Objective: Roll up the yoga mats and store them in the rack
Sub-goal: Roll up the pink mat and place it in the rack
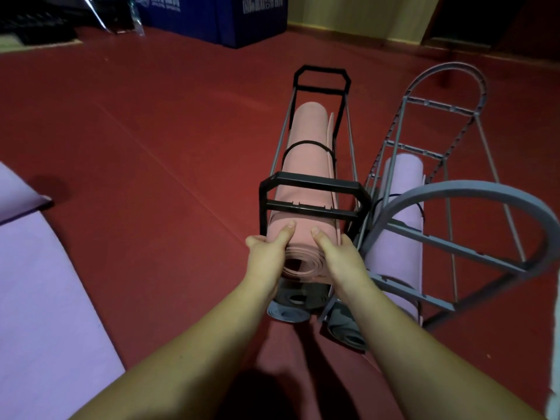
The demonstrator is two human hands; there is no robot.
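Note:
A rolled pink yoga mat, bound by a black strap, lies lengthwise in the top of the black rack. My left hand grips the near end of the roll from the left, thumb on top. My right hand grips the same end from the right. Below the pink roll, dark grey rolled mats lie in the rack's lower levels. A rolled purple mat sits in the grey arched rack to the right.
An unrolled purple mat lies flat on the red floor at the left. A blue box and dark equipment stand at the far wall. Another dark rolled mat lies between the two racks' near ends.

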